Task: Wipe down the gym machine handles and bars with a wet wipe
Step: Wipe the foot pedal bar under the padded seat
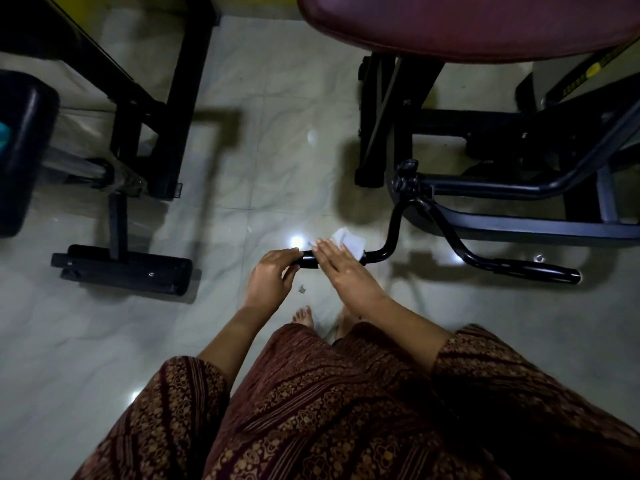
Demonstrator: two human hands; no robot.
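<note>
- Left hand (273, 271): fingers curled round the free end of the handle (308, 262), steadying it.
- Right hand (341, 266): fingers straight, flat on top of the handle just beside the left hand, pressing the wet wipe (351, 241); the wipe's far edge sticks out past the fingertips.
- Handle's long axis runs left-right, so the stroke likely goes right, away from the left grip, toward the bend (382, 253).
- Second handle (533, 270) lies farther right, nearer the right hand, untouched.
</note>
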